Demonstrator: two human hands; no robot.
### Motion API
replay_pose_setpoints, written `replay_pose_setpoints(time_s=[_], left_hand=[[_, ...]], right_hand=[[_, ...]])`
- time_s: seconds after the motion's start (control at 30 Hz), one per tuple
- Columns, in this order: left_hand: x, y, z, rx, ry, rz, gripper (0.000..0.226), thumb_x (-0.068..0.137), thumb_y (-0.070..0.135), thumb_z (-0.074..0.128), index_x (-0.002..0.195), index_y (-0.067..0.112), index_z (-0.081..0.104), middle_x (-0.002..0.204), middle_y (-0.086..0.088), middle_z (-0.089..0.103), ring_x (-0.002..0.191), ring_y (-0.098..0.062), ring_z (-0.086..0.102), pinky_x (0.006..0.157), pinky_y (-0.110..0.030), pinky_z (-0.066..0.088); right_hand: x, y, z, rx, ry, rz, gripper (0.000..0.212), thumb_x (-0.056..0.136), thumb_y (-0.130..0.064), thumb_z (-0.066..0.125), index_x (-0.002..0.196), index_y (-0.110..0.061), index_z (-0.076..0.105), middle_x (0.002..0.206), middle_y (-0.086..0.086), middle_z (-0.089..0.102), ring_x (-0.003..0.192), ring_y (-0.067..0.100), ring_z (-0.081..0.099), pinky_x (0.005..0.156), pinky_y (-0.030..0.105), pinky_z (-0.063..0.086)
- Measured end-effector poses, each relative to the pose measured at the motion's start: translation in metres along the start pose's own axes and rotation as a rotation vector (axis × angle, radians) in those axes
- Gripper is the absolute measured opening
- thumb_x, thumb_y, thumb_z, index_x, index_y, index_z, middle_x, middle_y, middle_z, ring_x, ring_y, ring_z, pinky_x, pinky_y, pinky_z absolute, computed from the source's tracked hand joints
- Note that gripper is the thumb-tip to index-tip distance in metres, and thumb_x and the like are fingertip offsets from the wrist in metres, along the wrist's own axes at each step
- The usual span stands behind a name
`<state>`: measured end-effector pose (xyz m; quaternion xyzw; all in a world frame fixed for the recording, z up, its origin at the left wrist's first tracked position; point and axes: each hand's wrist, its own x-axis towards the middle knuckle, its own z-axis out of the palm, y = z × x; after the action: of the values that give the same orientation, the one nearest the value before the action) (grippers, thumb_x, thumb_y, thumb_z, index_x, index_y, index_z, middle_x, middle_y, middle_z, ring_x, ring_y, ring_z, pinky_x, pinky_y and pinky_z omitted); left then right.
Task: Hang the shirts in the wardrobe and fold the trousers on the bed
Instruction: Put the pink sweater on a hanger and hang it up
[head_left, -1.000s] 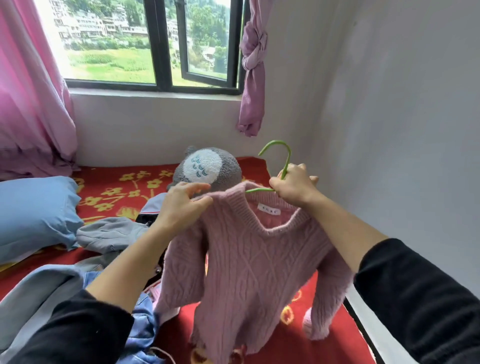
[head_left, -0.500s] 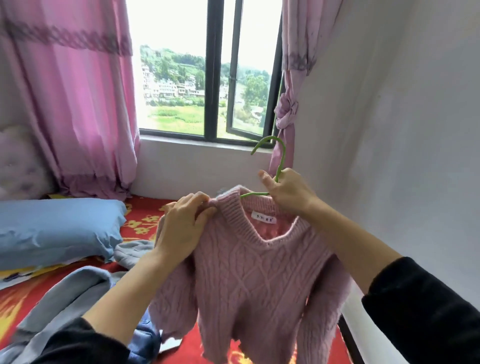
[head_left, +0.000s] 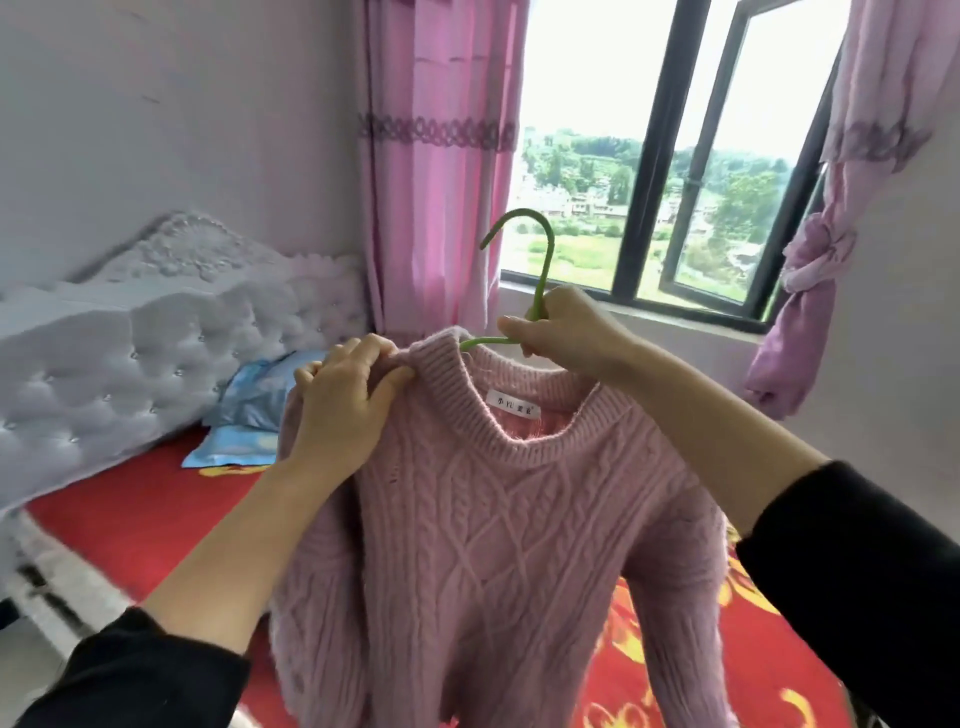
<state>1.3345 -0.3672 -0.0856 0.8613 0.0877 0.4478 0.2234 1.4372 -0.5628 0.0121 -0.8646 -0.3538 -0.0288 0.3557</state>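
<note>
Moved since half a second ago: the view has swung left, the sweater carried along with it; the headboard has come into sight.
- Bed (head_left: 130, 519): red flowered cover, below the window (head_left: 649, 182).
- Headboard (head_left: 130, 338): white, tufted, at the bed's left end.
- Curtain (head_left: 436, 182): pink, left of the window.
- Sweater (head_left: 493, 545): pink cable-knit, held up over the bed.
- Pillow (head_left: 254, 405): blue, at the headboard end.
- Left hand (head_left: 343, 410): pinches the sweater's shoulder beside the collar.
- Right hand (head_left: 566, 332): fingers curled tight round the hanger (head_left: 540, 260), green, just below its hook.
</note>
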Motion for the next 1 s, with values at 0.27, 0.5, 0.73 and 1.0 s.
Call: replay_pose_setpoints(time_s=[0.27,0.5,0.73,1.0], left_hand=[[-0.043,-0.093,-0.141,0.171,0.100,-0.153,0.027,0.090,0.038,0.052,0.103,0.016,0.061,0.101,-0.001,0.064,0.099,-0.025,0.056,0.092,-0.047,0.040],[-0.103,-0.157,-0.251,0.492,0.134,-0.013,0.036,0.083,0.035,0.056,0.117,0.025,0.058,0.098,-0.003,0.050,0.093,-0.017,0.042,0.082,-0.031,0.034],[-0.157,-0.233,-0.337,0.321,-0.139,-0.154,0.030,0.093,0.037,0.054,0.112,0.016,0.065,0.107,0.000,0.060,0.102,-0.020,0.054,0.092,-0.035,0.045],[-0.200,-0.316,-0.454,0.457,-0.212,-0.376,0.030,0.096,0.036,0.051,0.123,0.024,0.059,0.122,0.009,0.057,0.116,-0.011,0.049,0.101,-0.036,0.040]], right_hand=[[0.028,-0.130,0.117,0.183,-0.209,-0.193,0.035,0.089,-0.020,0.067,0.058,-0.007,0.056,0.039,-0.012,0.044,0.036,0.000,0.040,0.041,0.015,0.035],[0.028,-0.270,0.222,0.310,-0.393,-0.275,0.018,0.083,-0.007,0.070,0.082,0.011,0.068,0.055,0.007,0.058,0.046,0.015,0.045,0.046,0.026,0.035],[0.010,-0.410,0.332,0.405,-0.450,-0.415,0.011,0.085,-0.006,0.068,0.079,0.003,0.068,0.057,0.007,0.061,0.043,0.011,0.047,0.042,0.021,0.038],[0.003,-0.519,0.444,0.322,-0.464,-0.520,0.018,0.087,-0.019,0.069,0.078,-0.004,0.072,0.065,0.007,0.069,0.049,0.013,0.054,0.052,0.025,0.047]])
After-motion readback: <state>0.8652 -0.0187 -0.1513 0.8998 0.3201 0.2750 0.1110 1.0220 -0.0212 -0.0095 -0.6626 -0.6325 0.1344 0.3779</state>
